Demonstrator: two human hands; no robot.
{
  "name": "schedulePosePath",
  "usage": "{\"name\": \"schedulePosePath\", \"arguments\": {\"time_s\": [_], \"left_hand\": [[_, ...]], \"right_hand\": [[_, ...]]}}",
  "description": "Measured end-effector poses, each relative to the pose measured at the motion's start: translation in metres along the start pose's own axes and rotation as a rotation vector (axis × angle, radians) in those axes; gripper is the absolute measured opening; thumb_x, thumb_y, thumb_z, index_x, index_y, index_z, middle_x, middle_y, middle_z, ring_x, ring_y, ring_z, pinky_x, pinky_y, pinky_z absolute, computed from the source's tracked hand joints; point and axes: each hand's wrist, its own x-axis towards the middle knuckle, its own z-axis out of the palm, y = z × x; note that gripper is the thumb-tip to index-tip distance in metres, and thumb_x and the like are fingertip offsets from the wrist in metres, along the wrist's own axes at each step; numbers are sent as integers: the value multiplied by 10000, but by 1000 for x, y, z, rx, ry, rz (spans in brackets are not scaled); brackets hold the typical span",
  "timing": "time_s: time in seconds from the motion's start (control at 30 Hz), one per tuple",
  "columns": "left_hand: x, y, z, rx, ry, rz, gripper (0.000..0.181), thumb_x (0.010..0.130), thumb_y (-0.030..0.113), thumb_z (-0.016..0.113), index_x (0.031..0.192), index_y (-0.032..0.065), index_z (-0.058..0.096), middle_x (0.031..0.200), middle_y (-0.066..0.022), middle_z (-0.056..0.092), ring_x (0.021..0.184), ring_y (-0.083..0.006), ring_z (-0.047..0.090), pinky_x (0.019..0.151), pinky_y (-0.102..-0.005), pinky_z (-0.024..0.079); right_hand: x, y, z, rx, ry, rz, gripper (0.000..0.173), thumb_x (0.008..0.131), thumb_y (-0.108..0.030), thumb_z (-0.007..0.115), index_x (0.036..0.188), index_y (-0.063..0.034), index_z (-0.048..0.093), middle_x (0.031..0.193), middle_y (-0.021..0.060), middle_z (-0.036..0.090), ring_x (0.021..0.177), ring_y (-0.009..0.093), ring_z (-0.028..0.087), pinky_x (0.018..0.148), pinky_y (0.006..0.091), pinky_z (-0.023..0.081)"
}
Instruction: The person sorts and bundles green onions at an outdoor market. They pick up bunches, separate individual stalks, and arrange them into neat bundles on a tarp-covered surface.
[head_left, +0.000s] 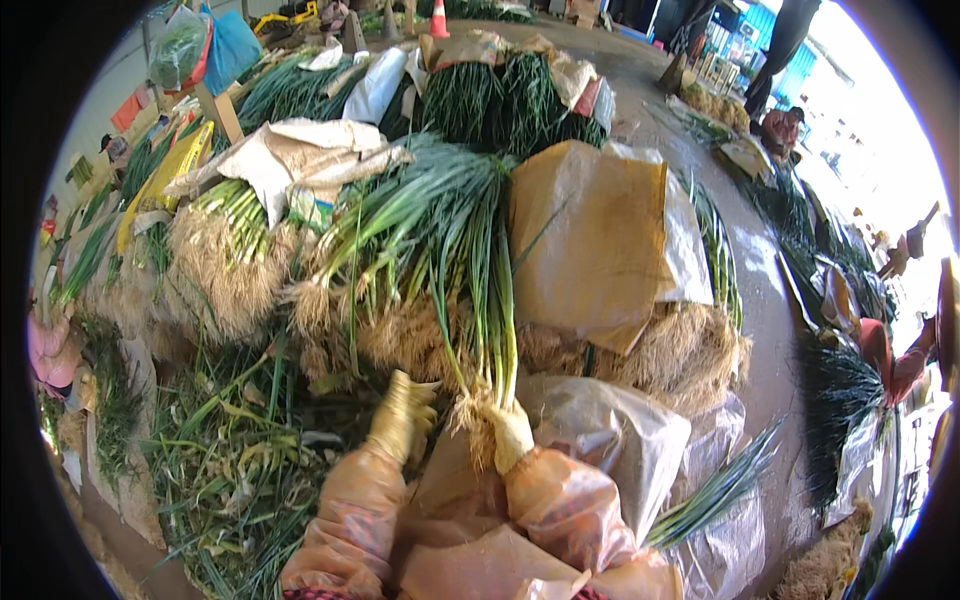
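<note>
My right hand (512, 435), in a pale yellowish glove, grips a small bunch of long green onions (501, 330) low down by the roots. Their stems point away from me, and the dark green leaves spread over the pile behind. Pale roots (474, 427) hang at the left side of that hand. To the left, my gloved left hand (401, 416) is blurred, with its fingers apart and nothing visible in it. Between my forearms lies brownish plastic sheeting (457, 487). Both arms wear orange-tinted translucent sleeves.
Stacked green onions (409, 232) lie ahead, roots towards me. A brown sack (585, 232) covers those at right. Trimmed leaves (232, 457) heap at left. Clear plastic (607, 442) and loose onions (720, 484) lie at right. Other people (56, 349) are at the sides; a traffic cone (439, 20) stands behind.
</note>
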Motion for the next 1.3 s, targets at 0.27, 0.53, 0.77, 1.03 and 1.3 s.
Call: {"name": "schedulePosePath", "arguments": {"time_s": [0.27,0.53,0.77,1.03,1.3], "left_hand": [[19,-8,76,720,31,402,141,836,172,653,804,36,669,706,-50,631,674,-139,601,567,-268,453],[105,-31,76,76,-198,148,368,855,339,631,1065,42,582,859,-59,629,839,-156,586,728,-284,486],[103,12,33,758,397,243,324,912,364,523,1051,78,582,773,-35,644,564,-115,579,452,-265,452],[92,-12,60,261,110,75,271,848,134,646,1044,-9,524,863,-58,609,714,-116,570,595,-272,489],[62,7,86,519,241,148,188,850,189,651,806,24,572,640,-47,585,533,-144,532,487,-277,435]], "right_hand": [[12,4,-20,-101,-112,-92,283,781,-23,663,1043,-13,556,845,28,614,764,130,587,716,256,492],[33,1,-20,-31,19,262,256,788,-41,658,1031,-22,575,843,36,614,718,131,594,635,252,499],[45,-7,-22,50,-59,362,298,775,-89,680,1044,-7,583,852,15,603,759,118,579,682,242,475],[62,0,-13,-27,-2,461,270,787,1,654,1043,11,572,887,69,632,745,149,613,661,266,518],[60,-1,-21,97,5,372,302,798,-12,647,1085,4,555,941,63,629,818,152,613,716,262,512]]}}
